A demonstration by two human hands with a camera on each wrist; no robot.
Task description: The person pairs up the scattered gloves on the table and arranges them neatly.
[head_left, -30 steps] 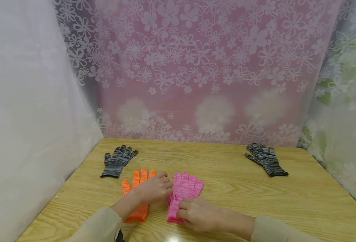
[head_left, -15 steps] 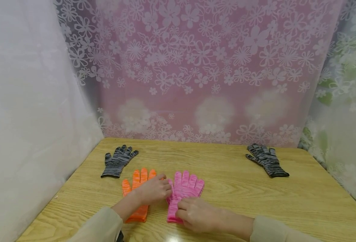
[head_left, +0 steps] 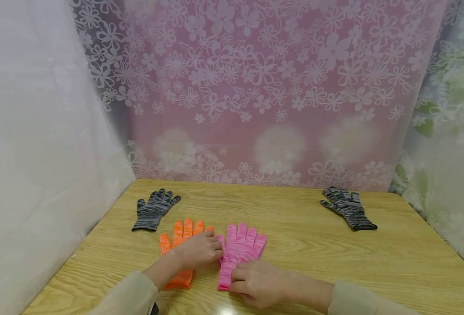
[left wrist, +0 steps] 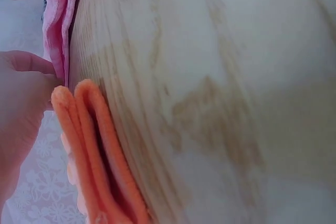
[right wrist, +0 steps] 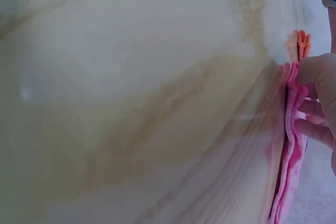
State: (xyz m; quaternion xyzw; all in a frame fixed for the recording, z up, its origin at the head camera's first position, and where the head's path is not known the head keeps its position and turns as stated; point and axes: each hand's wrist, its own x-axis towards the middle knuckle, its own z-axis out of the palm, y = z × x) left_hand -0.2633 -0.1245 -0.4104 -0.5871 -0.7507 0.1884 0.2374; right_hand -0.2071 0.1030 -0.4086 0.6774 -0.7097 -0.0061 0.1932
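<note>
Two layers of pink glove [head_left: 240,251] lie flat at the front middle, fingers pointing away. My left hand [head_left: 200,250] crosses over the orange gloves [head_left: 182,275] and pinches the pink pair's left edge near the thumb; in the left wrist view, the fingertips of that hand [left wrist: 23,93] meet the pink fabric [left wrist: 56,30] beyond the folded orange cuff [left wrist: 100,156]. At the pink cuff's right side is my right hand [head_left: 259,282], fingers bent. The right wrist view has this hand [right wrist: 320,95] pinching the pink layers [right wrist: 290,145].
A grey-black striped glove [head_left: 153,212] lies at the back left of the wooden table [head_left: 295,245], another striped glove [head_left: 348,209] at the back right. A flowered pink curtain [head_left: 255,87] hangs behind, with a pale sheet [head_left: 50,131] along the left.
My left hand has shifted slightly left, uncovering an orange fingertip and more of the pink thumb. My right hand has moved slightly towards the near edge. The gloves have barely moved.
</note>
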